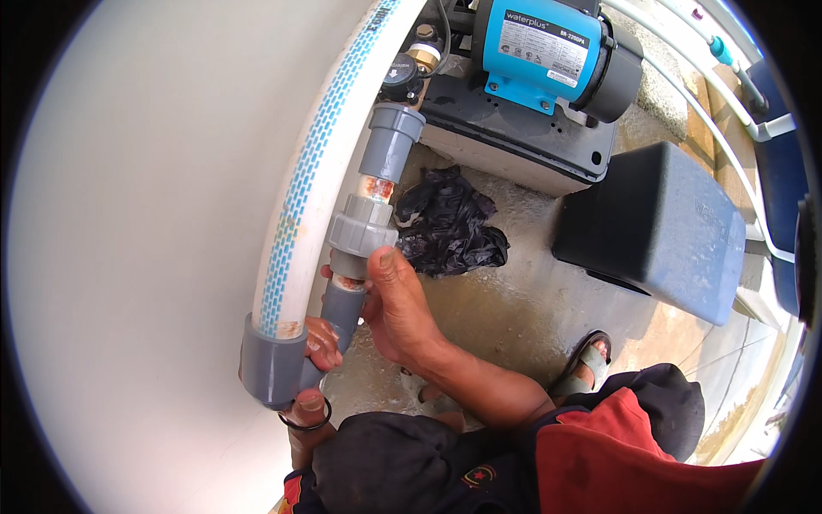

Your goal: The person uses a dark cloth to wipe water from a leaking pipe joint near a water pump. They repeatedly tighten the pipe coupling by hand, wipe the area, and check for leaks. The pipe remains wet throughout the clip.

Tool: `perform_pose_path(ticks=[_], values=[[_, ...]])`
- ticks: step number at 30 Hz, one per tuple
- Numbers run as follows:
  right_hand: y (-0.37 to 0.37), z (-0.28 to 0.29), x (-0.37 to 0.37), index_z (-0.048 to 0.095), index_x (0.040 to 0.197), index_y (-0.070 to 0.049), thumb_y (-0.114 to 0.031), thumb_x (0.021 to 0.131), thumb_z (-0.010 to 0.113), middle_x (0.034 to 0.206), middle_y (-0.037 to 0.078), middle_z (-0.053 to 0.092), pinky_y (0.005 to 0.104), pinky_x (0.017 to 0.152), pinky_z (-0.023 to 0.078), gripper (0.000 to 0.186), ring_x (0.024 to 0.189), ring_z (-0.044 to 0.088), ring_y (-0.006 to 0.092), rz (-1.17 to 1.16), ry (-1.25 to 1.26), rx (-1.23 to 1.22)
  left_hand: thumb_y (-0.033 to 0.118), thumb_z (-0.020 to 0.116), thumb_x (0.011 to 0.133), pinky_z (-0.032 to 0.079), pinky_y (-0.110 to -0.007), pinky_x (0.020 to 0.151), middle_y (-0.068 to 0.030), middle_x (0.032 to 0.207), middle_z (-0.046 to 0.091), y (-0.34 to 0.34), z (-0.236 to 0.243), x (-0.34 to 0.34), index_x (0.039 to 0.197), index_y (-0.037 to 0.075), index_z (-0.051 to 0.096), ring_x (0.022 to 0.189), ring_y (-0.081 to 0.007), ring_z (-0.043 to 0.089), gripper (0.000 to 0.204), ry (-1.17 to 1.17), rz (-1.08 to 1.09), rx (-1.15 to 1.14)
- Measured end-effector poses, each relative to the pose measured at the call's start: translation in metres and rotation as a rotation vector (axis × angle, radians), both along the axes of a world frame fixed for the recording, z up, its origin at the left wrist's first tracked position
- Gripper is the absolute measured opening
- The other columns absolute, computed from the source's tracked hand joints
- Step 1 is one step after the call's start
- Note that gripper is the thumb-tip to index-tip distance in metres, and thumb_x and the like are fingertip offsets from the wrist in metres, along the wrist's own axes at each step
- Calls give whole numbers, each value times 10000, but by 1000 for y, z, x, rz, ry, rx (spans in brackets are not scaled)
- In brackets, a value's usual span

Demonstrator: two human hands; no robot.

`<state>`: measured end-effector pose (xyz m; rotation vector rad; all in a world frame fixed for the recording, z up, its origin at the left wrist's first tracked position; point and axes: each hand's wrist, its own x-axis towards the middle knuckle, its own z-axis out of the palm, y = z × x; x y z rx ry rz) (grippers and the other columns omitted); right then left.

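Observation:
A short grey plastic pipe run with a union nut [363, 231] and a coupling [392, 141] rises toward a blue water pump [535, 47]. My right hand [396, 304] is wrapped around the pipe just below the union nut, thumb against the nut. My left hand [320, 341] holds the lower grey fitting [344, 310] from underneath, partly hidden behind a grey elbow [272, 364]. A white pipe with a blue patterned stripe [317, 163] curves down into that elbow.
A pale wall [137, 240] fills the left. A crumpled black plastic bag [447, 224] lies on the wet concrete floor [522, 300]. A dark grey pump cover [655, 227] lies at right, with white railing pipes [728, 137] behind. My sandalled foot [589, 360] is below.

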<state>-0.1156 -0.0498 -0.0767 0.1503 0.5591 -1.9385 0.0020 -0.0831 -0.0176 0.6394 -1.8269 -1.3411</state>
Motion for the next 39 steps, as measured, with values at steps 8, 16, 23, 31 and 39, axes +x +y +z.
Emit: perform_pose_path(ticks=[8, 16, 23, 31, 39], values=[[-21, 1, -37, 551, 1215, 20, -234, 842, 805, 997, 86, 677, 355, 659, 569, 518, 905, 681, 191, 121, 147, 49, 527, 875, 690, 555, -338, 638, -76, 720, 666, 7, 3, 6, 951, -51, 554, 652, -190, 678, 711, -88, 60, -7], [-28, -11, -37, 550, 1183, 46, -88, 843, 695, 1038, 148, 688, 385, 837, 598, 393, 921, 709, 211, 107, 44, -116, 543, 861, 693, 558, -257, 634, -32, 765, 721, 12, 8, 13, 1009, -27, 550, 705, -138, 718, 723, -313, 24, -208], [-29, -18, -35, 545, 1248, 34, -84, 788, 736, 1083, 128, 678, 369, 866, 565, 511, 929, 683, 202, 61, 22, -197, 565, 853, 700, 562, -282, 658, -64, 778, 712, 12, 10, 9, 1119, -41, 524, 726, -165, 718, 807, -286, 43, -280], [-33, -20, -31, 536, 1239, 41, -80, 774, 718, 1048, 128, 672, 360, 820, 570, 513, 892, 678, 204, 34, 35, -211, 581, 820, 735, 515, -343, 824, -129, 1145, 523, 33, -12, 11, 1277, -42, 453, 983, -225, 596, 904, -228, 465, -416], [-36, -22, -29, 565, 1187, 33, -104, 757, 743, 959, 107, 665, 345, 714, 559, 486, 809, 668, 190, 1, 90, -142, 668, 761, 746, 496, -363, 864, -124, 1174, 473, 32, -11, 4, 1294, -6, 424, 1051, -240, 566, 932, -195, 622, -301]])
